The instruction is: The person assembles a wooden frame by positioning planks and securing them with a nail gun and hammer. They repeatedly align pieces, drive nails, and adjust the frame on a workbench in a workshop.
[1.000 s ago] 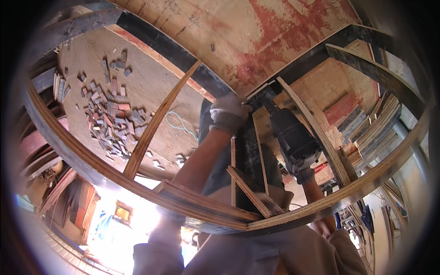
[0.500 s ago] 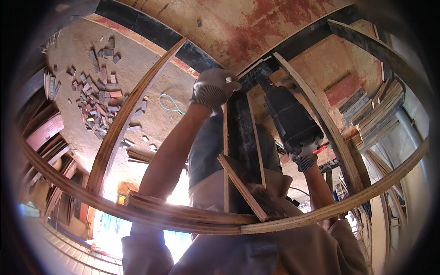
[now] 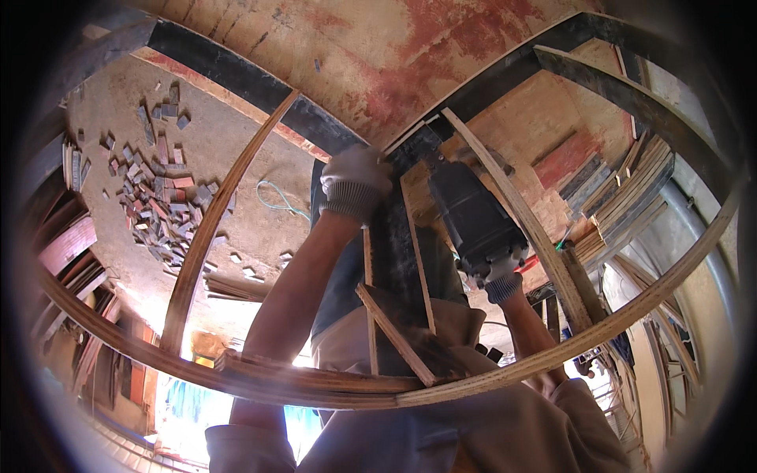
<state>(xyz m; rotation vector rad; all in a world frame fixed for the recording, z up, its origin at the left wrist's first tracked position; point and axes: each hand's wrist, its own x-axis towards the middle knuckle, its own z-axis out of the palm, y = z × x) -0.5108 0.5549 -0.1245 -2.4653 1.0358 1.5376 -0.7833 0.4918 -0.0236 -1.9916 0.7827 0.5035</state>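
My right hand [image 3: 503,280], in a light knit-cuffed glove, is closed around the lower end of a black nail gun [image 3: 473,217]. The tool's nose reaches up to a corner where black-faced plywood strips [image 3: 323,130] meet. My left hand [image 3: 356,185], gloved too, is curled like a fist at that corner, over the end of a dark plywood board [image 3: 394,260] that runs back toward my body. Motion blurs its fingers, so what they grip is hidden. A short wooden piece [image 3: 394,335] lies slanted across the near end of the board.
A curved plywood rim [image 3: 505,378] crosses in front of me, with ribs [image 3: 229,197] joining it to the far strips. Small wood offcuts [image 3: 162,193] are scattered on the floor at left. Stacked boards [image 3: 631,189] stand at right, beside a grey pipe [image 3: 698,229].
The whole view has shifted, so the frame and tool appear farther left and slightly lower. My left hand has moved slightly down and its fingers are now blurred. The nail gun stays at the corner.
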